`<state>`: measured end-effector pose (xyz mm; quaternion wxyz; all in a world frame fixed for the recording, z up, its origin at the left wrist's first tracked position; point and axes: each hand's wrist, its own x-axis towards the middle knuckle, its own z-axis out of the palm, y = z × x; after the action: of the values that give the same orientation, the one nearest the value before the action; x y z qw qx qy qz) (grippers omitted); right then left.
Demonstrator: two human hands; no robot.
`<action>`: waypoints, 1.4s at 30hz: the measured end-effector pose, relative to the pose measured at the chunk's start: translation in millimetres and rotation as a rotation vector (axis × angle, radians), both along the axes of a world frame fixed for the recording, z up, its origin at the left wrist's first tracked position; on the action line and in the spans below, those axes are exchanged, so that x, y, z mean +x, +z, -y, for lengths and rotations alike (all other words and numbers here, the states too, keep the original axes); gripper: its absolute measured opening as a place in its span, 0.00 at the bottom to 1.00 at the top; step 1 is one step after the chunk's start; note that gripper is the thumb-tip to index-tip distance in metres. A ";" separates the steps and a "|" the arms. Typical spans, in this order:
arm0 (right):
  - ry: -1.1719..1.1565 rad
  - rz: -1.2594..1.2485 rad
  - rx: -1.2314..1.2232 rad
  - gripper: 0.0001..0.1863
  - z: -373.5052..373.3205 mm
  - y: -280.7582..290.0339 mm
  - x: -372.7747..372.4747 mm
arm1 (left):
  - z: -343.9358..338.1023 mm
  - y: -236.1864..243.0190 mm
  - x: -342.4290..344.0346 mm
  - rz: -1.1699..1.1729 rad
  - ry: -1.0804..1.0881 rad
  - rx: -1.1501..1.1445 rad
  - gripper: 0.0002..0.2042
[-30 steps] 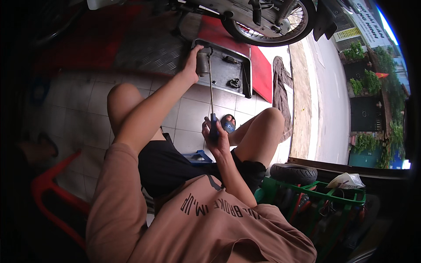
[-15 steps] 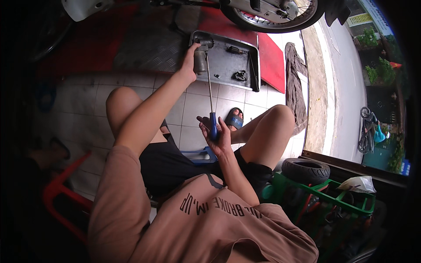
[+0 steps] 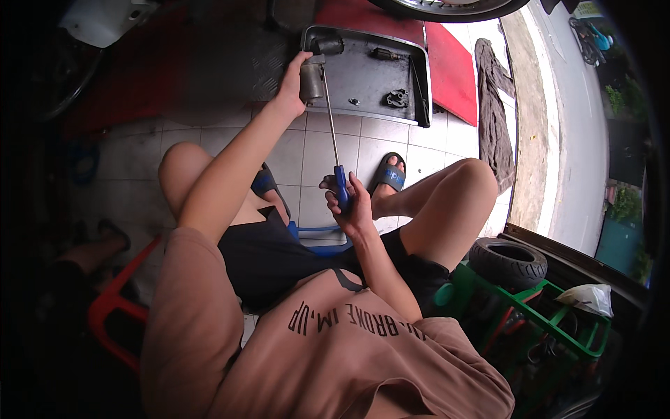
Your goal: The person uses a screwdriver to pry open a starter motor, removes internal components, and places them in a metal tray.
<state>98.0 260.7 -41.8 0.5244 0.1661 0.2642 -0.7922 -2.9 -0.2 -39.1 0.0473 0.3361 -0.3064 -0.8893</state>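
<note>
My left hand (image 3: 292, 85) is closed round a grey cylindrical metal part (image 3: 312, 82) at the left edge of a metal tray (image 3: 366, 116). A long screwdriver (image 3: 340, 185) with a blue handle is in my right hand (image 3: 357, 207), the fingers partly curled about the handle. Its thin shaft runs up to the upper end of the cylinder, where the tip seems to meet it; the exact contact is too small to make out. Inside the tray lie a dark round part (image 3: 329, 46), a small armature-like piece (image 3: 386, 54), a dark bracket-like part (image 3: 398, 98) and a tiny metal piece (image 3: 354, 102).
A motorcycle wheel (image 3: 457, 10) is beyond the tray, over a red and dark platform (image 3: 450, 77). A brown cloth (image 3: 493, 105) lies on the tiles at right. Beside my right knee, a tyre (image 3: 508, 261) rests by a green rack (image 3: 551, 322); a red stool (image 3: 115, 318) stands at left.
The whole view has shifted, showing less of the wheel and street. My right fingers sit slightly more curled on the screwdriver handle. The left hand keeps its hold on the cylinder.
</note>
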 end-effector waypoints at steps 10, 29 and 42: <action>-0.035 -0.176 0.197 0.14 4.9 -1.9 13.5 | 0.7 -8.5 3.8 0.033 0.001 -0.011 0.15; -0.028 -0.126 0.197 0.14 9.5 0.9 13.9 | -0.8 -7.4 2.8 0.020 0.010 -0.004 0.16; -0.079 -0.137 0.204 0.13 10.1 9.5 15.4 | 0.2 -8.4 3.8 -0.010 0.001 -0.002 0.15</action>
<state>113.4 250.7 -32.4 0.4537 0.1743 0.3721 -0.7908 0.9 -0.4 -47.5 0.0497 0.3318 -0.3071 -0.8906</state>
